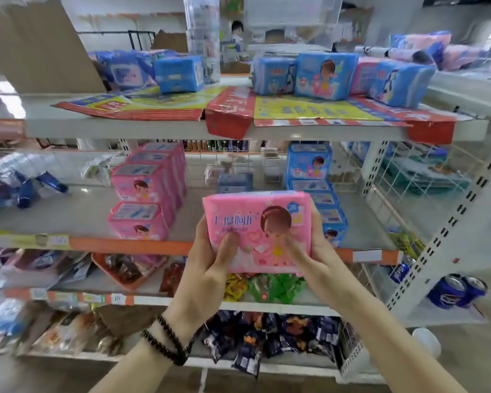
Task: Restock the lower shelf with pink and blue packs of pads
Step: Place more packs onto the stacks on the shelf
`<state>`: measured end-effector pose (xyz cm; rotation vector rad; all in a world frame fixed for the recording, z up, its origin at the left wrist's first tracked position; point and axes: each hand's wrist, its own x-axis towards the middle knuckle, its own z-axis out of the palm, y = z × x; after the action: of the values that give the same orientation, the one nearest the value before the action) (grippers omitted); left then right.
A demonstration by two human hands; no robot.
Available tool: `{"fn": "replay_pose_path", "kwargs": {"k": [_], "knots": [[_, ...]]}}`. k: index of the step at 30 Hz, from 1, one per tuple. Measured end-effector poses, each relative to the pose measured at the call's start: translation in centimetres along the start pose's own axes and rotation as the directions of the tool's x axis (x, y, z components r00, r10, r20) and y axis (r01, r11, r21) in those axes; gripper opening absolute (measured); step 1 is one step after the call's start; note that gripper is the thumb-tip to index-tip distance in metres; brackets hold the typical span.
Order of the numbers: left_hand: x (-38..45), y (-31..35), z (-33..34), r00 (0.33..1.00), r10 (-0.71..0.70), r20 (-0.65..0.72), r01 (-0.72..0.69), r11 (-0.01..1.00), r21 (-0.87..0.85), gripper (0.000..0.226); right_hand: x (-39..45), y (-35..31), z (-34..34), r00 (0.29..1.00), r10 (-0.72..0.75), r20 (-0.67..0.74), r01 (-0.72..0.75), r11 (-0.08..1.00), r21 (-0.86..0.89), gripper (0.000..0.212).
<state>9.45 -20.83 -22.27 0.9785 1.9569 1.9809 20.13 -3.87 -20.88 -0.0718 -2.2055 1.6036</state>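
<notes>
1. The left hand (207, 268) and right hand (309, 251) both grip a pink pack (257, 231), thumbs on its front.
2. It is held up before the shelf's (131, 246) front edge.
3. Pink stacks (148, 191) sit left, blue stacks (312, 182) right.

Flattened printed cardboard sheets (165, 104) lay across the top shelf, beside a brown cardboard panel (37, 49) leaning at the left. Below, an orange tray (125, 272) held dark wrapped snacks, near green and yellow sweets (270, 286). Blue cans (455, 290) lay on the right rack, and dark snack packets (270, 340) filled the bottom shelf.
</notes>
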Motion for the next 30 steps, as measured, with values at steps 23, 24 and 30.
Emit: {"fn": "replay_pose_path", "kwargs": {"k": [23, 24, 30], "knots": [[-0.8, -5.4, -4.4, 0.991, -0.107, -0.081, 0.118, 0.982, 0.146, 0.051, 2.4, 4.0, 4.2, 0.937, 0.278, 0.212, -0.274, 0.961, -0.051, 0.070], [-0.7, -5.5, -5.3, 0.991, -0.109, -0.078, 0.119, 0.982, 0.148, 0.052, 2.8, 3.9, 4.9, 0.936, 0.284, 0.206, -0.279, 0.959, -0.054, 0.069], [0.4, -6.6, -10.5, 0.993, -0.110, -0.044, 0.115, 0.979, 0.166, 0.053, 4.5, 3.1, 9.7, 0.948, 0.276, 0.159, -0.271, 0.961, -0.051, 0.061]]}}
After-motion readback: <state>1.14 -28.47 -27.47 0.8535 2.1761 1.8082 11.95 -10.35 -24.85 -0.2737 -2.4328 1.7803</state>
